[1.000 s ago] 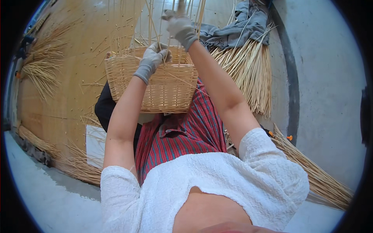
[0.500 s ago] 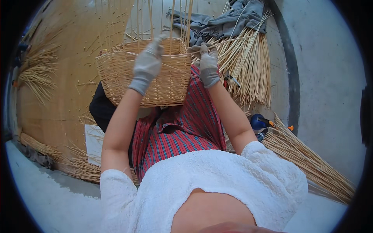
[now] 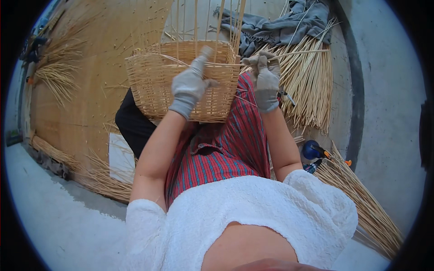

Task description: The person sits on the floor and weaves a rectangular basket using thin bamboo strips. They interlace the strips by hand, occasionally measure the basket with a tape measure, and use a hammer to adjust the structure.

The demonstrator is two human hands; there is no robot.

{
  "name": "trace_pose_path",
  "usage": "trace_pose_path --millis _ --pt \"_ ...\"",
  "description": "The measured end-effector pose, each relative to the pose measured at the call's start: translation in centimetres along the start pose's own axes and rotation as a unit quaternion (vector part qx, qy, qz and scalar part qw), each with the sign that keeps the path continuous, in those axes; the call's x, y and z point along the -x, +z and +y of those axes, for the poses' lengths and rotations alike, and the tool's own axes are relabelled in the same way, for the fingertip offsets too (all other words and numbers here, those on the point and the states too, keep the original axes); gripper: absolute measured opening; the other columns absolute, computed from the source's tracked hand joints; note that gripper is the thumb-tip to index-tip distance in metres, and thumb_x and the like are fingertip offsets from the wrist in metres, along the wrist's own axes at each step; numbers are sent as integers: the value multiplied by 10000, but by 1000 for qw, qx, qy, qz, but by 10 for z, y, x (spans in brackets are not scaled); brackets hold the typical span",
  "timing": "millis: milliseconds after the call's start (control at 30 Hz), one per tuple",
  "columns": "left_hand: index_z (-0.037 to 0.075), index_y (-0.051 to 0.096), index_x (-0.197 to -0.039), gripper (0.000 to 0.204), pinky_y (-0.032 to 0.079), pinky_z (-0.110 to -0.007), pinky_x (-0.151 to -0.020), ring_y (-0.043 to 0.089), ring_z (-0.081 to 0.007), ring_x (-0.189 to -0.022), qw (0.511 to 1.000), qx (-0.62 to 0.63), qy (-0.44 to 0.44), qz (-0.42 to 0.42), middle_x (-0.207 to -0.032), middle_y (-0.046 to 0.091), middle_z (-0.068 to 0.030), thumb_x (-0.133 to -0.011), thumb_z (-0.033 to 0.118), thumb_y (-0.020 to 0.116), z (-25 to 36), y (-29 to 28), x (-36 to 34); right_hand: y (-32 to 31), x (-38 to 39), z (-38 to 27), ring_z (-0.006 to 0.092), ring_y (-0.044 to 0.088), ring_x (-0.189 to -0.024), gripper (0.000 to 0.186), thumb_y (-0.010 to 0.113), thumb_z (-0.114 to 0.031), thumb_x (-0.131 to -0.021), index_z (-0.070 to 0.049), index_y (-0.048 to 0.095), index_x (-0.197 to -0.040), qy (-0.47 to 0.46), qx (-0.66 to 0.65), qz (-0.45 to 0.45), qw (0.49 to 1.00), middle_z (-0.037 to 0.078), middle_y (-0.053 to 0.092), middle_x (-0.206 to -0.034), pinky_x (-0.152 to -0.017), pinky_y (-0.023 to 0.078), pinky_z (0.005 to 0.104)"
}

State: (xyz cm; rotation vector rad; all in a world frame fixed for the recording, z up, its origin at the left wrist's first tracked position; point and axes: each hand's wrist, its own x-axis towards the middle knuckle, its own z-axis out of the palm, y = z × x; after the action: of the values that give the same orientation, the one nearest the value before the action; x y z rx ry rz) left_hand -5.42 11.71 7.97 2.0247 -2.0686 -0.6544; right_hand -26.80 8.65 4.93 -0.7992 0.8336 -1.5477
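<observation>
A woven wicker basket (image 3: 181,86) rests on my lap, its upright stakes (image 3: 195,25) rising above the rim. Against its near wall lies my left hand (image 3: 189,86) in a grey work glove, fingers stretched upward and thumb apart; it is slightly blurred. At the basket's right corner my right hand (image 3: 266,81), gloved too, pinches a thin wicker strand (image 3: 298,53). This strand runs along the rim and sticks out to the right past the hand. Another thin end (image 3: 247,101) pokes out of the basket's right side.
A bundle of wicker rods (image 3: 307,86) lies beyond my right hand, partly under a grey cloth (image 3: 289,27). Another bundle (image 3: 357,194) and a blue round tool (image 3: 312,150) lie at my right. More rods (image 3: 58,77) and scraps are on the brown board (image 3: 90,99) at left.
The basket and surroundings have shifted right in the picture. My left hand has come down a little along the near wall, its thumb now spread. My right hand still grips the strand.
</observation>
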Motion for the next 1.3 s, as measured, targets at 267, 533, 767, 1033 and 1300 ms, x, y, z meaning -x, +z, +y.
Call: trace_pose_path --millis 267,533,767,1033,1300 --pt "378 277 -1558 867 518 -449 -831 680 -323 -993 998 -21 59 -18 -1331 536 -125 -848 117 701 0 6 -11 0 -51 4 183 728 -827 94 573 -126 -1014 -63 581 -1083 50 189 36 980 86 727 -929 -486 486 219" --pt "336 522 -1421 614 521 -404 -844 673 -276 -941 996 -68 48 -13 -1200 546 -117 -876 77 636 11 9 -13 -58 -53 53 174 684 -977 107 537 -95 -1025 -62 563 -1124 162 -38 16 986 113 685 -1098 -599 532 243" --pt "113 543 -1287 549 510 -469 -825 651 -371 -1004 996 35 -13 75 -1205 592 -144 -837 350 752 74 42 -22 -11 30 18 200 690 -1012 161 480 -188 -1066 -50 557 -1097 -65 108 14 992 120 682 -1133 -722 628 299" --pt "50 602 -1119 381 530 -352 -768 659 -236 -851 973 145 58 171 -977 657 -102 -828 230 770 59 18 13 -19 -49 35 77 526 -467 518 654 -604 -903 -87 647 -865 375 237 -45 895 -2 610 -665 -386 381 213" --pt "103 541 -1038 313 455 -206 -558 563 -46 -679 847 520 102 51 -916 595 22 -849 -7 764 3 -19 43 28 -6 -30 128 616 -507 618 681 -645 -860 -27 686 -854 340 152 -63 926 54 665 -688 -402 438 234"
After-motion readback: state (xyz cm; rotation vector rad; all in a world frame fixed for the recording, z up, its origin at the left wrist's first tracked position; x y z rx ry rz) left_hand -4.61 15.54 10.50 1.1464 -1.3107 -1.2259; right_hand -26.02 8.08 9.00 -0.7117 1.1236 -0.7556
